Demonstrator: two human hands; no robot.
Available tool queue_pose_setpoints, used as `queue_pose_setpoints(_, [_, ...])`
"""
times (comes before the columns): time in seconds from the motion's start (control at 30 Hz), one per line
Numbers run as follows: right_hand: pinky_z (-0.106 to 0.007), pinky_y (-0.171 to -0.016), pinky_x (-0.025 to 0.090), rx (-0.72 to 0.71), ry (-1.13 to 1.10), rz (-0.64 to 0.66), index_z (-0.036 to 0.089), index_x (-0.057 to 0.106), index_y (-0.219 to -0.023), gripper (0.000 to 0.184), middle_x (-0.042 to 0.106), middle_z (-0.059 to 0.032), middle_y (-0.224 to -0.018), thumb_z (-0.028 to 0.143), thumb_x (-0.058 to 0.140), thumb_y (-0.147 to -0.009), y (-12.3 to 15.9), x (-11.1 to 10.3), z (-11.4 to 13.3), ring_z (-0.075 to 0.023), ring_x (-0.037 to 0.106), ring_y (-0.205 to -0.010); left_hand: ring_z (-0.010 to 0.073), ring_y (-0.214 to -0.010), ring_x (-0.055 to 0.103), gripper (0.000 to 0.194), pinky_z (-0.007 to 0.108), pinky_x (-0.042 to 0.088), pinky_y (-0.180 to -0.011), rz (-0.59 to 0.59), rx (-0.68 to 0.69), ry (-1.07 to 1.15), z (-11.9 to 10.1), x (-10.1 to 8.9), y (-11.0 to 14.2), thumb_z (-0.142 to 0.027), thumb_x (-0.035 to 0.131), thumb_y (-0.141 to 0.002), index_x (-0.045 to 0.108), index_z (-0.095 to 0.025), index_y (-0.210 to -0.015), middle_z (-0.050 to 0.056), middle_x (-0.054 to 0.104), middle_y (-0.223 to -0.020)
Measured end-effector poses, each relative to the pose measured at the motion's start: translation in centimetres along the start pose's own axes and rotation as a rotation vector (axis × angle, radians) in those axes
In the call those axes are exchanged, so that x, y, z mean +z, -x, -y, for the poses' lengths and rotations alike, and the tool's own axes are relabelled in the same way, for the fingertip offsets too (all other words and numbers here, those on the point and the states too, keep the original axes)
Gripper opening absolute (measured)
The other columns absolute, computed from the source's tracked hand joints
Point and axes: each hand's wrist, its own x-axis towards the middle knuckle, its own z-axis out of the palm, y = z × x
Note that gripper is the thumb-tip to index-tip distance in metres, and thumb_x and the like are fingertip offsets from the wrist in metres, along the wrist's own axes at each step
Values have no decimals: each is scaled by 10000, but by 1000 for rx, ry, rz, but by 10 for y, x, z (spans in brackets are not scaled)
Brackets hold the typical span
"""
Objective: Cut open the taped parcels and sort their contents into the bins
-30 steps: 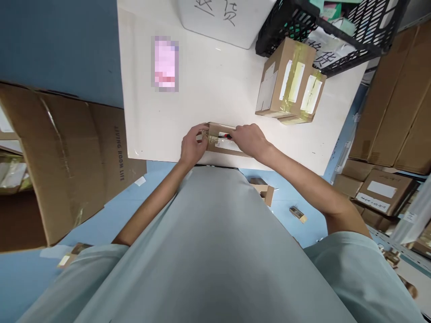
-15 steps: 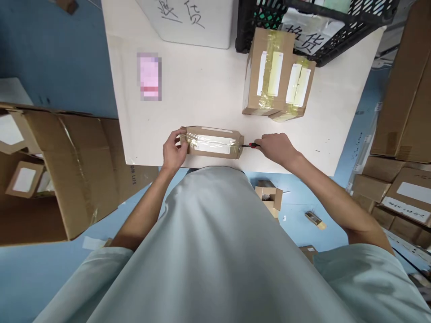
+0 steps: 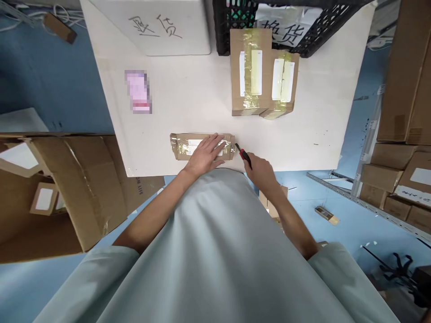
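Observation:
A slim cardboard box, wrapped in clear tape and bearing a white label, lies lengthwise near the front edge of the white table. My left hand rests flat across its top, fingers spread, covering part of the label. In my right hand is a red and black utility knife, gripped by its handle. The knife's tip points up and left, close to the box's right end; whether it touches the tape I cannot tell.
Two taped cartons stand at the back beside a black plastic crate. A white bin with handwriting is at the back left, and a pixelated pink item lies before it. A large open carton stands left of the table.
My left hand has moved from gripping the box's left end to lying flat on its top. The knife has turned from level to slanting, and the box now lies flatter.

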Motion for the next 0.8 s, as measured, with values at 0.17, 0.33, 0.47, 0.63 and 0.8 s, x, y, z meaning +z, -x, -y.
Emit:
queue_pose_setpoints(0.17, [-354,-910,558,98,-49,7,186,358,-1796,585,833,-170,-1288,317,309,-1228,3,18,32,-303,801,-1117,396,-1753,339,700,707,267,-1426,-18,47,4,19,8,6,-580,709,-1062,557,-332,-1699,152,471,-1821])
queue_pose_setpoints(0.33, [-363,-907,593,148,-32,-35,205,318,-1830,625,836,-183,-1249,272,289,-1210,-3,24,52,-302,808,-1114,378,-1760,326,696,693,249,-1437,-46,70,28,21,13,6,-598,697,-1072,558,-342,-1704,147,468,-1823])
queue_pose_setpoints(0.47, [-358,-867,613,203,22,-63,203,195,-1863,705,830,-209,-1210,179,294,-1166,-5,26,72,-299,821,-1085,379,-1752,343,703,704,240,-1438,-46,67,50,22,16,6,-586,721,-1060,558,-343,-1700,144,483,-1815])
queue_pose_setpoints(0.63, [-353,-865,624,271,68,-41,229,184,-1871,737,815,-224,-1201,151,356,-1158,2,28,92,-302,828,-1115,363,-1758,333,682,699,230,-1441,-70,97,78,25,20,9,-602,698,-1070,564,-348,-1688,134,473,-1822])
queue_pose_setpoints(0.8, [-367,-899,619,348,57,2,142,348,-1816,670,820,-254,-1222,114,344,-1146,17,36,102,-311,826,-1146,351,-1770,304,660,694,202,-1452,-85,122,126,29,26,10,-577,685,-1076,560,-358,-1686,111,446,-1841])
